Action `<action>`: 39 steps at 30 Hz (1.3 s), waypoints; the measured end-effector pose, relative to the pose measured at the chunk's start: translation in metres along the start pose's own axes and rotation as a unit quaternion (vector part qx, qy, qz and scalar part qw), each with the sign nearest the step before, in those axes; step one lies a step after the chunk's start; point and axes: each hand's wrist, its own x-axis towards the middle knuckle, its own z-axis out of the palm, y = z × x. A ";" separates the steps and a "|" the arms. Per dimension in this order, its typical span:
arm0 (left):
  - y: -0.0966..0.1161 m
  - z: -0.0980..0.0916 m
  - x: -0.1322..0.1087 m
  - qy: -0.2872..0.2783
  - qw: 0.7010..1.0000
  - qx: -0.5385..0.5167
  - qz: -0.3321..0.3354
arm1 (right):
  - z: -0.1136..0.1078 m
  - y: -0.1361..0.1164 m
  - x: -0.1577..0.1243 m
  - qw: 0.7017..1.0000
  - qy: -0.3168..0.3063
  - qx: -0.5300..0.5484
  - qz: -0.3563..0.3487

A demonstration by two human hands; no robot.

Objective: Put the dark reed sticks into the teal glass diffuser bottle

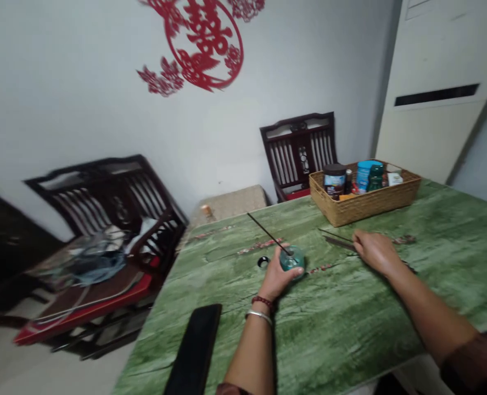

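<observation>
Closest to us, a dark phone [196,345] lies flat at the near left edge of the surface [329,323], just beside the left forearm. And to the centre of things: a small glass bottle [296,255] of blue-green liquid, standing on the surface, with one long thin dark stick [266,232] poking from its neck and leaning away to the left. The left hand [276,277] has it, thumb across the near side, fingers wrapped around the far left. Over on the right, the right hand [375,249] is closed on the ends of more dark sticks [339,242], their tips splayed toward the bottle but well apart from it; whether they are lifted clear, I can't tell.

So the step in hand looks like loading sticks into the bottle, one in and others out. The next move, I'd judge, calls for a steady left hold, one stick singled out and careful aim at that narrow neck.

Just left of the left hand sits a small black ring [258,263]. Farther back, a woven basket [362,209] holds jars and tubs, with a dark wooden chair [303,158] behind.
</observation>
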 end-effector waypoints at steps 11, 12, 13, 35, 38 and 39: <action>-0.002 -0.002 0.010 0.015 0.999 0.036 0.017 | -0.076 -0.089 0.018 0.821 0.180 0.538 -0.066; -0.003 -0.002 0.010 0.015 0.999 0.036 0.017 | -0.079 -0.101 0.021 0.799 0.174 0.571 -0.071; -0.003 -0.002 0.010 0.015 0.999 0.035 0.019 | -0.081 -0.111 0.024 0.782 0.169 0.595 -0.078; -0.013 -0.001 0.014 0.001 0.997 0.042 0.060 | -0.007 -0.153 0.055 0.885 0.056 0.440 -0.139; -0.013 -0.001 0.014 0.006 0.997 0.048 0.054 | -0.013 -0.118 0.054 0.924 0.070 0.352 -0.135; -0.013 -0.002 0.014 0.005 0.997 0.051 0.049 | -0.017 -0.101 0.053 0.939 0.079 0.313 -0.121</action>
